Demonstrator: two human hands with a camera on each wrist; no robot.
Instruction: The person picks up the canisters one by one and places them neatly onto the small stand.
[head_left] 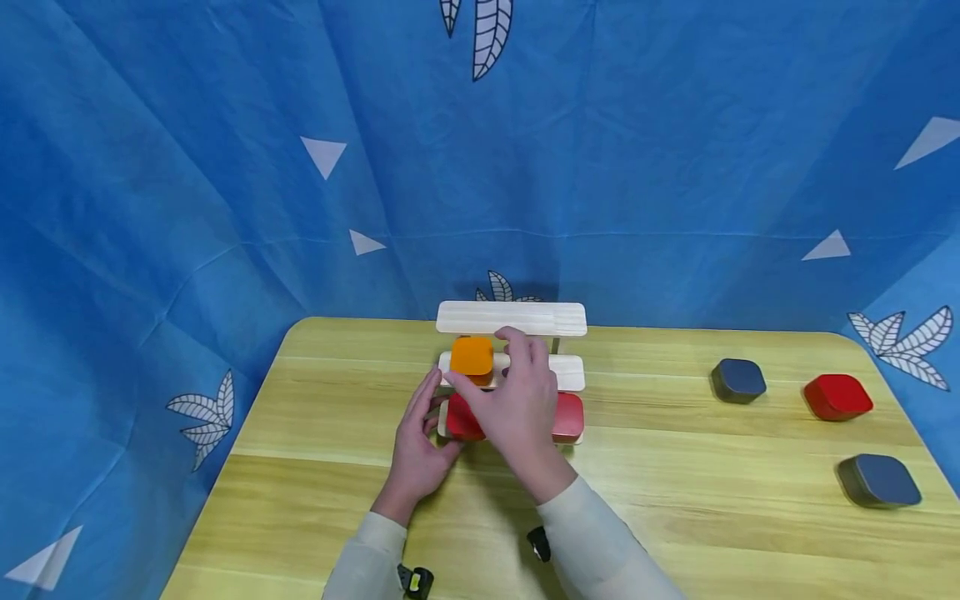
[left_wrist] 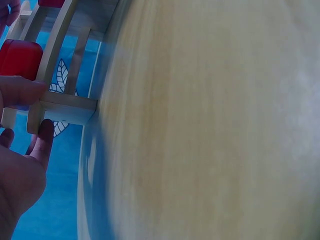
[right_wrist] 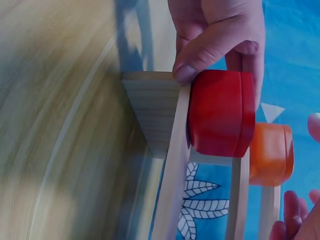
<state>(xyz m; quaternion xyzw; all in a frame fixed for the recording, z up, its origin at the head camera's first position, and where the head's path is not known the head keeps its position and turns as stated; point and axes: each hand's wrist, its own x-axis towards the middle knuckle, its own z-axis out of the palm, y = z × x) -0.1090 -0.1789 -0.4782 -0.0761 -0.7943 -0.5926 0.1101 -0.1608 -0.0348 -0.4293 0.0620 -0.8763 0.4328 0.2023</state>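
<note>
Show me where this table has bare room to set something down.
The tabletop is bare left of the wooden rack and left hand, and between the rack and the dark blue container nearest it. Crowded: the rack's lower shelves, with the orange container, two red containers and the right hand.

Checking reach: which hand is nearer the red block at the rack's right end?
Right. The right hand hovers just left of the red block; the left hand holds the rack at its left end.
</note>
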